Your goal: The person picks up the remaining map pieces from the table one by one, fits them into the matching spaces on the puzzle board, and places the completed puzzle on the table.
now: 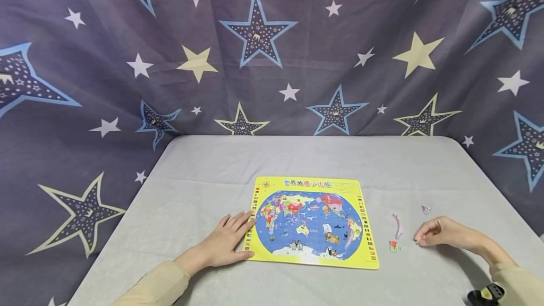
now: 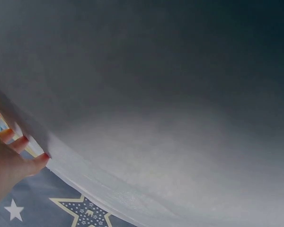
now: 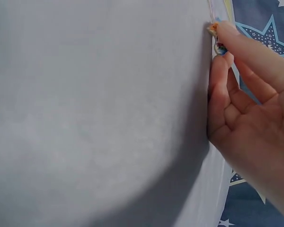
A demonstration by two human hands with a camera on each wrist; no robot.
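A yellow-framed world map puzzle board (image 1: pixel 314 264) lies flat on the table, its oval blue map mostly filled. My left hand (image 1: pixel 227 241) rests at its left edge, fingers spread, fingertips and thumb on the yellow border. Right of the board, my right hand (image 1: pixel 446 234) is low over the table, thumb and forefinger pinching a small puzzle piece (image 3: pixel 212 30) largely covered by the fingertips. Between board and right hand lie a long pinkish puzzle piece (image 1: pixel 398 227) and a red-and-green piece (image 1: pixel 394 246). A small purplish piece (image 1: pixel 426 209) sits beyond the right hand.
A pale grey cloth covers the table (image 1: pixel 204 164). Behind it and at both sides hangs a dark curtain (image 1: pixel 297 79) printed with stars. A black wrist device (image 1: pixel 486 294) shows by the right sleeve.
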